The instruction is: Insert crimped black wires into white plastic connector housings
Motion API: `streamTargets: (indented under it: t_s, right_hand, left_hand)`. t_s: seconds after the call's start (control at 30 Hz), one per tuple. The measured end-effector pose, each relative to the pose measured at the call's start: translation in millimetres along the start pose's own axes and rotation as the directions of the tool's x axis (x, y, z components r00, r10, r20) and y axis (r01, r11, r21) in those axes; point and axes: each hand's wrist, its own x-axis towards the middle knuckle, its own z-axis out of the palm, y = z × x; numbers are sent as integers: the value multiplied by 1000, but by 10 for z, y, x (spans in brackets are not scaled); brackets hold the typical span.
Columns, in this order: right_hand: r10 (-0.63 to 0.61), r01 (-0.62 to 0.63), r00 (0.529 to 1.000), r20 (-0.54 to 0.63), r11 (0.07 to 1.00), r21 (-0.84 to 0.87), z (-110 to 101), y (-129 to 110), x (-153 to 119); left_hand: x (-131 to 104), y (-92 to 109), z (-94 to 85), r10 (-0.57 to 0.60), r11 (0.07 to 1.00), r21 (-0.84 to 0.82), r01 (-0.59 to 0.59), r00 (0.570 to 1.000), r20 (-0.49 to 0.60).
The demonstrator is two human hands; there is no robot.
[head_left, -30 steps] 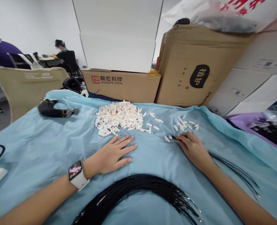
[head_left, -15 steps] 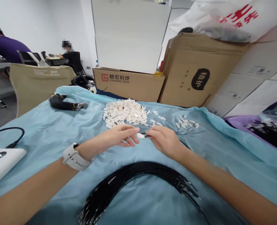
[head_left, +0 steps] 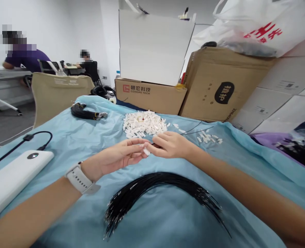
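My left hand [head_left: 124,155], with a pale watch strap at its wrist, pinches a small white plastic piece [head_left: 146,151] between thumb and fingers. My right hand [head_left: 171,144] meets it from the right, its fingers closed on a thin black cord [head_left: 196,131]; the cord's two strands come out behind the hand toward the back right. Where cord and white piece meet is hidden by my fingertips. Just beyond the hands lies a heap of similar white pieces [head_left: 144,124]. A curved bundle of black cords [head_left: 165,179] with shiny ends lies nearer to me.
A smaller group of white pieces [head_left: 209,137] lies at the right. Another tied black bundle [head_left: 84,113] is at the back left, and a white power bank [head_left: 20,179] with a cable at the left. Cardboard boxes [head_left: 152,94] line the back. Two people sit at desks beyond.
My hands have come together, with the right fingers now against the white piece. The cord's strands now point up and back behind the right hand. The camera view has shifted slightly left.
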Motion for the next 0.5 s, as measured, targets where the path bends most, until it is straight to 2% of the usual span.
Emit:
streamTargets:
  t_s: [0.1,0.17,0.23,0.3,0.37,0.5]
  right_hand:
    - [15,-13,998,56,999,-34,2,273,136]
    - [138,-130,985,103,988,-85,41,532,155]
    - [313,-292,939,140,945,-149,103,768,94]
    - [448,-417,875,182,890,-185,169,885,-41]
    - [514,-482,822,246,857,-183,219,835,-226]
    - [600,-590,724,341,794,-147,236,409,-667]
  left_hand:
    - [-16,30,-103,80,996,43,-78,996,-49]
    - [0,42,-227,152,985,103,-141,983,-101]
    - [36,27,-370,202,969,174,-174,965,-164]
    - [91,-26,-499,220,956,243,-163,948,-228]
    - [153,-114,-580,224,940,314,-134,935,-273]
    - [227,-321,-584,324,870,469,-150,892,-316]
